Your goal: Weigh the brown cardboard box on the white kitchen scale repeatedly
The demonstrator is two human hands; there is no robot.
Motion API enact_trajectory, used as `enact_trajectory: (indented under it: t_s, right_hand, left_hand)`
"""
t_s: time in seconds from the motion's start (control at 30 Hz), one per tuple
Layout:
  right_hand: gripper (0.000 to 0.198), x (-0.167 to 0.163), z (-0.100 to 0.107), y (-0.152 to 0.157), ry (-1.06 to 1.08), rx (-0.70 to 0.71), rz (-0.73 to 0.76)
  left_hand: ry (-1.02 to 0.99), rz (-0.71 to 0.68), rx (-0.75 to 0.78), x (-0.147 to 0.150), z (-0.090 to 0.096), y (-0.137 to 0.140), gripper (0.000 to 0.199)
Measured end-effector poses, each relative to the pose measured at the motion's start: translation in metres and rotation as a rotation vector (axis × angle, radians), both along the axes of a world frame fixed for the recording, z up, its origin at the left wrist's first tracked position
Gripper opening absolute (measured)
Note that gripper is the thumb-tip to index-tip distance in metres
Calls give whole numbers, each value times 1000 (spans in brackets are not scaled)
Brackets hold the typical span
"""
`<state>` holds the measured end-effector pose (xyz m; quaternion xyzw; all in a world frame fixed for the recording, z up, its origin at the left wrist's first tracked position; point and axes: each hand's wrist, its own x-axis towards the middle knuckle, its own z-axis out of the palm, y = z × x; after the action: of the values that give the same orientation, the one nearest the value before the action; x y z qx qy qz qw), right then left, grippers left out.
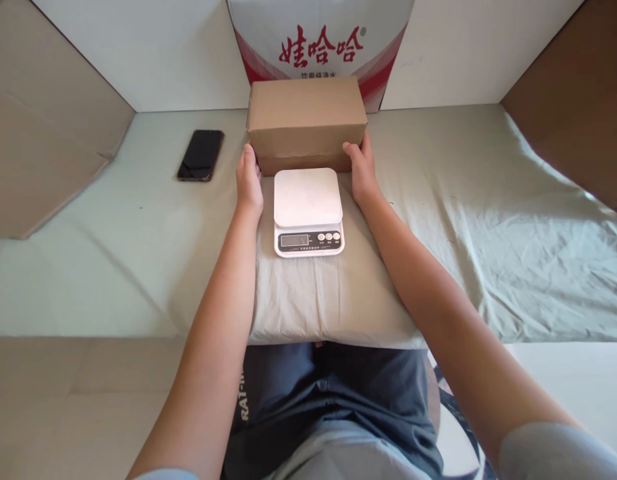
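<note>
A brown cardboard box (308, 107) sits behind the scale, its top flaps closed. My left hand (248, 175) grips its left side, the thumb up along the edge and the other fingers partly hidden. On the right side, my right hand (362, 167) holds the box with its thumb on the front face; its remaining fingers are mostly out of sight. Between my wrists lies a white digital kitchen scale (308, 198) with a bare square platform. Its display looks blank, and three round buttons are beside it.
A black smartphone (201, 155) lies left of the box. Behind stands a larger white and red carton (318, 40) with Chinese lettering. Cardboard panels (48, 127) flank the table at left and right. A wrinkled pale green cloth (528, 267) covers the tabletop.
</note>
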<state>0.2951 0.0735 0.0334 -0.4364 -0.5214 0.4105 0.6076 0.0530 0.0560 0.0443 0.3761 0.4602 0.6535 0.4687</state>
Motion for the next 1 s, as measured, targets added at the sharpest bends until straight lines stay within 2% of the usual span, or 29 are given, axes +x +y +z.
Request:
enact_trajectory:
  t_s: [0.47,0.7,1.0]
  right_hand:
    - [58,1,-10,12,17,14,-21]
    - [65,3,-15,15,-14,34,11]
    - [58,0,-6,3,-25,23,-15]
  left_hand:
    - [14,-10,12,-1,0,-2,47]
    - [34,-21,51,-4,-10,2,39]
    - [75,-31,89,-8,-24,9,37]
